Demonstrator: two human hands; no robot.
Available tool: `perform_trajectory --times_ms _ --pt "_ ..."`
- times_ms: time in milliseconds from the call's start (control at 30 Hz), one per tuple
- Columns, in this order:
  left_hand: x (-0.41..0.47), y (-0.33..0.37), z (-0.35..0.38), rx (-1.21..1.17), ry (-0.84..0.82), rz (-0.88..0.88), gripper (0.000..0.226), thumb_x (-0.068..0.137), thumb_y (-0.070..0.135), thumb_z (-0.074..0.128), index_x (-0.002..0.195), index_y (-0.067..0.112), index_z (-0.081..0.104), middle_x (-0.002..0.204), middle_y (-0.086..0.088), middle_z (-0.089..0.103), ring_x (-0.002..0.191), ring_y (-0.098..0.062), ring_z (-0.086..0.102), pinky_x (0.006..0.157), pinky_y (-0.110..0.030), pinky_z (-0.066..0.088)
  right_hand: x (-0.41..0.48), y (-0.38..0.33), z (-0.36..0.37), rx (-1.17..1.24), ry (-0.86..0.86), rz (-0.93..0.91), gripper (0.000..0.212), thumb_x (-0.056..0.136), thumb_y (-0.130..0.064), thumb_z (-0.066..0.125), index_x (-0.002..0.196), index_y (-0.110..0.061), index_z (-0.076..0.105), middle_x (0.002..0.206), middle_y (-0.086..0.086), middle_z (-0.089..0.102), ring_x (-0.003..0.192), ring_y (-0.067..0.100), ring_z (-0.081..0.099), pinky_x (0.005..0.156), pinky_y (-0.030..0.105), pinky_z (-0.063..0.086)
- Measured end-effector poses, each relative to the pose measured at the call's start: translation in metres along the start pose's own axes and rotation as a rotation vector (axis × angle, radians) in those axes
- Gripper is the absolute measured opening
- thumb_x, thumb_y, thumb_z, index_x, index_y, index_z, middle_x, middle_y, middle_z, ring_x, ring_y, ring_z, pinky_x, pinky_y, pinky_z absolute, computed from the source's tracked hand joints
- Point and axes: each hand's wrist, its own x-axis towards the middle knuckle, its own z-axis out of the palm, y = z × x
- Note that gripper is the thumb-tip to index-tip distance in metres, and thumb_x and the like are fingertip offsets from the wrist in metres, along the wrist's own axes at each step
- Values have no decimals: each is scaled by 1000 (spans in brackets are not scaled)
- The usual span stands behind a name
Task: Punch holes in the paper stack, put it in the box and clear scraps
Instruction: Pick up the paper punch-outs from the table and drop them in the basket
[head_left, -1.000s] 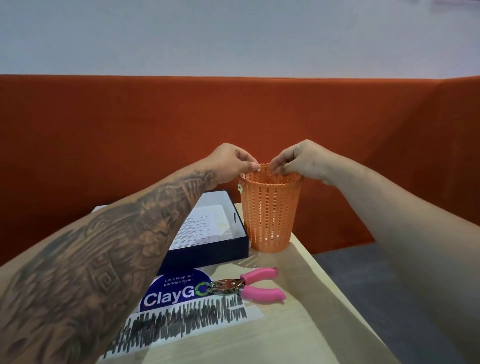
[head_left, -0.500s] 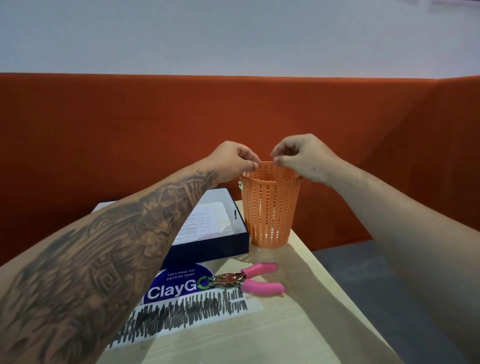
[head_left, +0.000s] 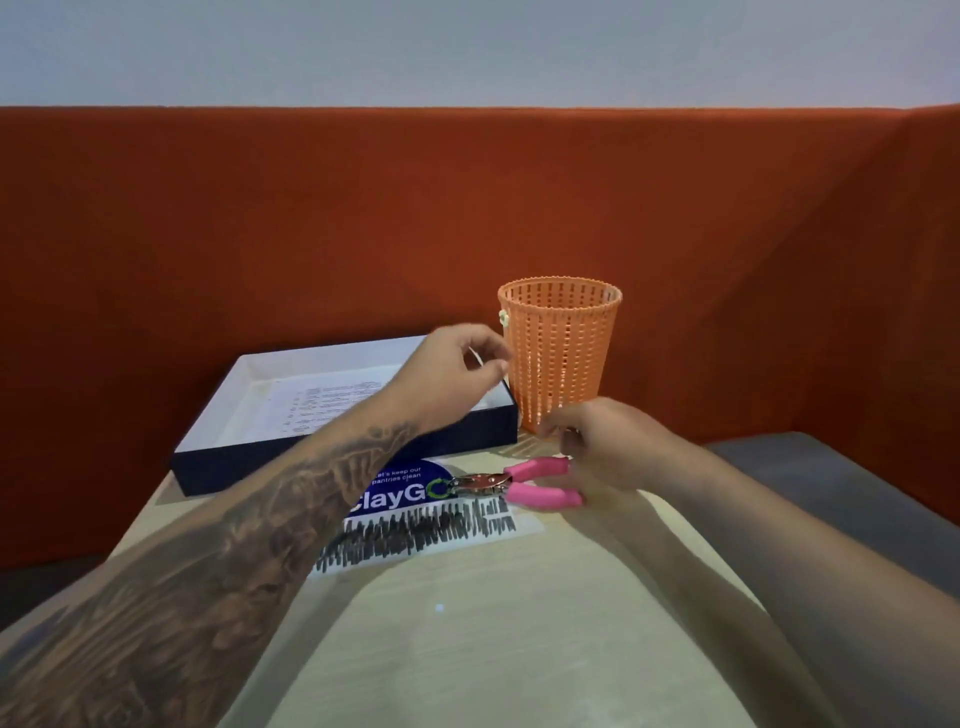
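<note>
Paper stack lies inside open box at table's far left corner. Basket stands at far edge for scraps. Right hand, fingers curled loosely, empty, beside pink punch, likely reaching. Left hand half-curled, empty, above box

One basket, one box, one hole punch, two hands.

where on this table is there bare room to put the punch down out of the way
The widest bare patch of table is the near part, between the two forearms, below the scribbled sticker. The far end is crowded: box with the paper, orange basket, hole punch, with the left hand and right hand there.
</note>
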Motion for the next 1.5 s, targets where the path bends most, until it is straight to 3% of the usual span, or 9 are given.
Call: perform_trajectory --times_ms 133,233,367,567,767,1033,1267,1400,1500 --pt "-38 -19 18 13 -96 -78 9 96 20 67 101 21 74 97 6 70 90 -15 65 80 -28 54 1 2 18 -170 -51 0 24 80 -34 72 103 -35 64 95 -11 68 86 18 63 67 32 49" --pt "-61 -30 30 33 -141 -104 11 96 23 67 106 25 72 102 14 66 97 -7 62 85 -22 50 5 1 20 -238 -55 -10 34 88 -28 66 122 -32 63 113 -4 71 100 23 66 78 37 56" --pt "-79 -45 41 80 -147 -137 14 96 27 67 109 27 72 110 14 62 108 -7 55 94 -34 51 12 -2 22 -264 -129 11 34 96 -24 59 130 -30 62 126 0 70 109 24 66 91 40 57" --pt "-87 -48 45 95 -125 -146 14 97 26 66 109 25 72 107 15 62 106 -7 53 95 -36 49 11 -4 12 -244 -205 96 47 100 -12 49 144 -28 57 140 0 64 121 24 61 99 38 53" --pt "-91 -47 43 72 -113 -161 13 97 26 65 108 27 71 108 16 61 107 -7 53 96 -37 50 -19 4 3 -164 -183 194 48 101 -10 43 135 -35 66 135 -1 67 104 21 57 77 28 41" --pt "-113 -40 31 62 -80 -149 11 96 24 67 105 27 72 108 20 59 112 -11 50 99 -34 42 -65 3 2 -129 -103 249 56 94 -5 43 133 -35 68 141 2 65 128 25 58 95 33 50" --pt "-147 -35 9 75 -96 -193 12 97 21 63 103 28 72 101 18 63 84 -3 58 77 -22 45 -101 -21 5 -94 -60 217 51 95 -7 42 127 -33 72 138 -3 68 124 23 61 95 31 51" --pt "-160 -38 4 99 -123 -172 10 96 25 66 101 31 72 96 20 65 85 0 60 78 -23 47 -116 -46 10 -69 -89 128 48 97 -12 41 123 -36 74 134 -6 69 120 21 61 97 35 52" --pt "-166 -37 2 105 -156 -151 9 94 25 67 96 32 73 96 15 68 85 -7 62 81 -30 54 -124 -71 17 -27 -83 32 46 91 -22 36 111 -29 77 116 1 74 106 27 64 90 42 54"
